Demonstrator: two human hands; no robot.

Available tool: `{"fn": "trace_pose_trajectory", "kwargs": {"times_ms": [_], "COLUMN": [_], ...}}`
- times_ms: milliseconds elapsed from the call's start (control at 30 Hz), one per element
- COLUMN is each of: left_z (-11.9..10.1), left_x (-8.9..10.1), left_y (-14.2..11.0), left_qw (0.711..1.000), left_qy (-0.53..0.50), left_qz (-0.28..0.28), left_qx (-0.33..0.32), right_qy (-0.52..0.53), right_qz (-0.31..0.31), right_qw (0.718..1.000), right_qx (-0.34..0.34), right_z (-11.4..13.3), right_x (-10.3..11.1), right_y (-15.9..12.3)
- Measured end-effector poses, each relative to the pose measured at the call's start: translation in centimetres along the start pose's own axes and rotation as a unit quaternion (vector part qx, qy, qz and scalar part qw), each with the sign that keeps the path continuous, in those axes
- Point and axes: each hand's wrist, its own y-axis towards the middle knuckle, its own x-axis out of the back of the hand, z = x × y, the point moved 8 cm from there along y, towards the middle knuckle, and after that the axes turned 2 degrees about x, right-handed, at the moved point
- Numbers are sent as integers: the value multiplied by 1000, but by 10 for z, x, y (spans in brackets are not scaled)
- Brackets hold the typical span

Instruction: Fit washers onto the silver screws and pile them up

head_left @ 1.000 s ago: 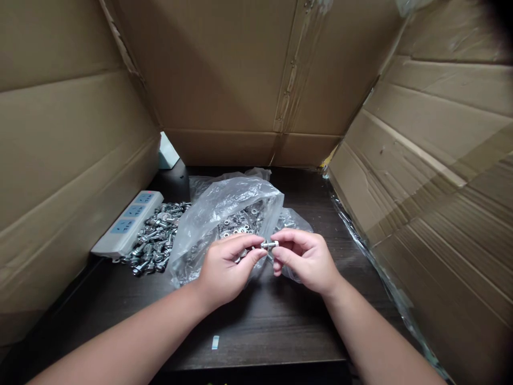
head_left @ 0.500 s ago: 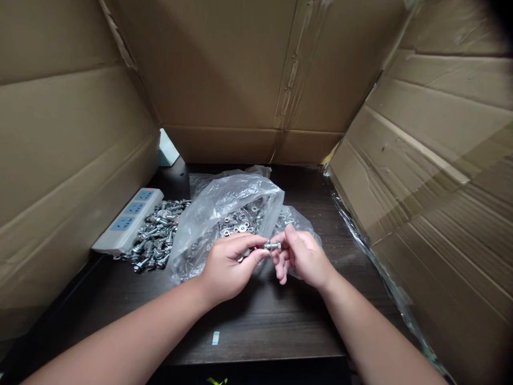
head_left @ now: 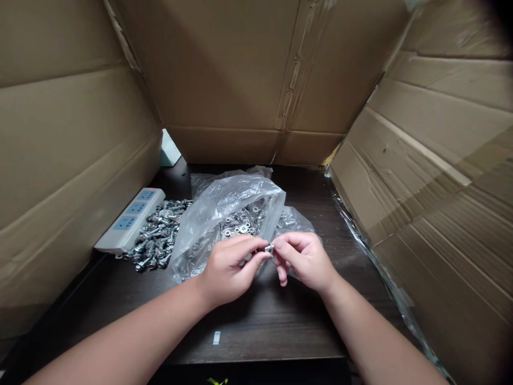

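Observation:
Between my two hands lies a small silver bolt [head_left: 270, 248], held level above the table. The thumb and forefinger of my left hand [head_left: 232, 267] pinch it at one end. From the other side, my right hand [head_left: 306, 259] grips the opposite end between thumb and forefinger, with its lower fingers curled. My fingertips cover much of the bolt. Just behind my hands is a clear plastic bag [head_left: 224, 198], its mouth showing many loose washers [head_left: 243, 229]. To the left of the bag, a heap of bolts [head_left: 160, 235] with washers on them rests on the table.
A white power strip [head_left: 130, 222] lies along the left side beside the heap. Cardboard walls [head_left: 240, 69] enclose the dark table [head_left: 280, 326] at the back and sides. A small white-and-blue scrap [head_left: 217, 338] lies near the front edge.
My right thumb and forefinger have closed over the bolt's exposed end, where the thumb was lifted before. My left hand keeps its pinch almost unmoved.

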Motion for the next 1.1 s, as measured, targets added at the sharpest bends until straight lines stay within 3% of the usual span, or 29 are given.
{"fn": "trace_pose_trajectory", "kwargs": {"times_ms": [100,200,367,533,633,733,867,967,1100], "left_z": [-6,3,21,28,23,8,-9,-9,0], "left_x": [0,-1,-1,-1,1,3,2,1,-1], "left_y": [-2,-2,-2,-3,-2,1,-1,-2,-2], "left_qw": [999,1000,985,970,982,998,998,998,1000], "left_qy": [7,-4,-71,-115,-83,-22,7,12,0], "left_qz": [-3,-9,-23,-30,-29,-21,-7,-10,-10], "left_qx": [-41,17,154,213,169,60,-59,-68,-12], "right_qy": [-3,26,77,83,70,65,79,82,82], "right_qz": [20,4,-32,-9,-15,-15,23,26,4], "right_qw": [999,997,997,995,996,998,995,990,993], "right_qx": [-49,-70,-8,59,53,22,-55,-109,-91], "right_z": [-11,-18,-7,7,7,3,-11,-23,-22], "right_x": [-2,2,9,4,3,3,-3,-3,2], "right_y": [0,2,4,1,0,0,1,2,5]}}
